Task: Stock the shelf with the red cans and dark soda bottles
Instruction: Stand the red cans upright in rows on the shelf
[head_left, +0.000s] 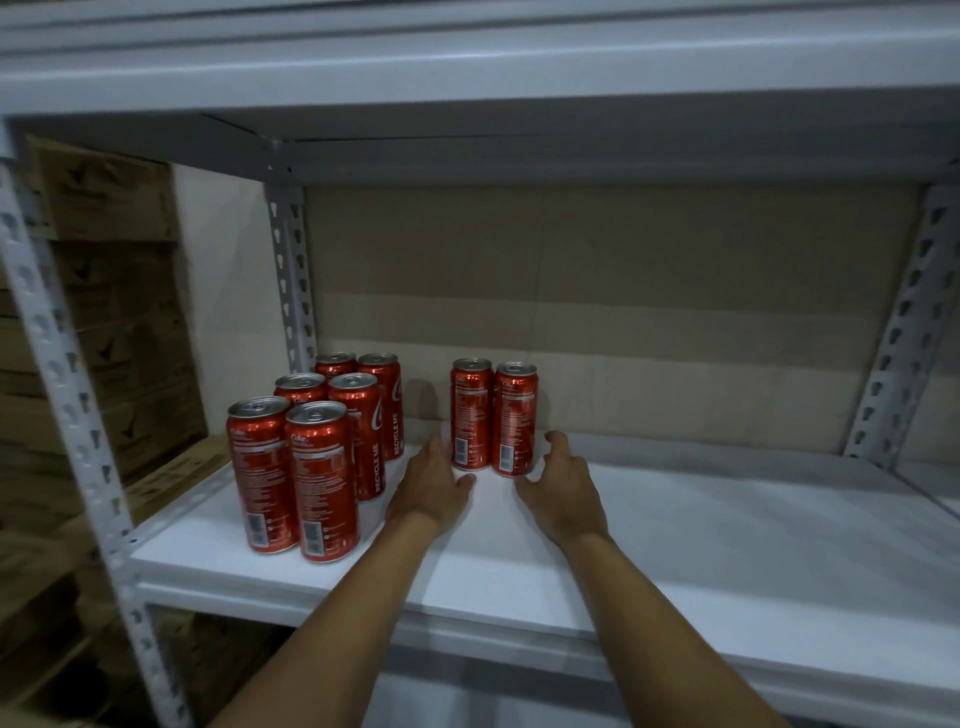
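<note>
- Standing upright on the white shelf, the pair of red cans has its long axes vertical and silver tops with pull tabs facing up; the two touch side by side.
- Both cans of the pair turn their small-print side and barcode toward the camera; the print is too fine to read.
- Left of the pair, apart from it by a gap, a block of six red cans stands upright in three rows of two, running from the front edge of the shelf back toward the rear post.
- Two cans in the block show white lettering "RECYCLE ME" running up their sides; the rear ones are partly hidden by those in front.
- The left hand lies just left of the pair, fingers straight and relaxed, holding nothing; its fingertips reach the base of the left can, though contact cannot be told.
- The right hand lies just right of the pair, fingers loosely spread, holding nothing; its thumb is near the right can's base.
- Behind the pair a brown cardboard sheet backs the shelf.
- Far left of the pair, stacked cardboard boxes are blurred and dim.
</note>
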